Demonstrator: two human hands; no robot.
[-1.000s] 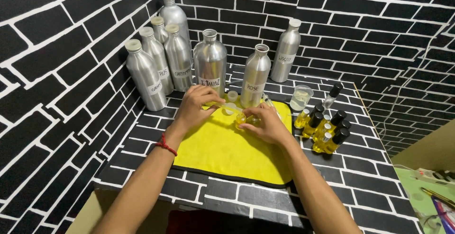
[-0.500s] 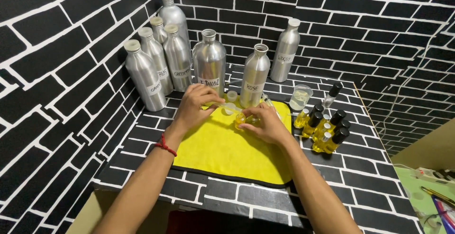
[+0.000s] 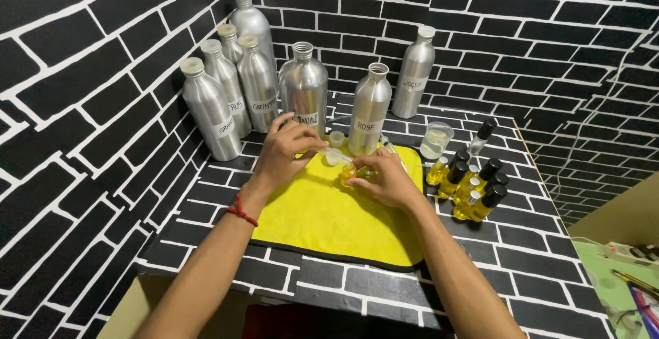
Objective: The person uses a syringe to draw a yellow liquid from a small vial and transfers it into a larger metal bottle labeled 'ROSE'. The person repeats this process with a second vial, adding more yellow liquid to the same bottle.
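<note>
I count seven aluminium bottles along the brick-pattern wall, a clear beaker beside them, and capped yellow vials clustered right of the yellow cloth.

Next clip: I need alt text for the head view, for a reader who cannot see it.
Over a yellow cloth, the right hand holds a small bottle of yellow liquid while the left hand holds a clear syringe just above it. Tall aluminium bottles stand behind; filled black-capped bottles cluster at right.

Bright overhead light, sharp focus, wide-angle edge distortion.
</note>
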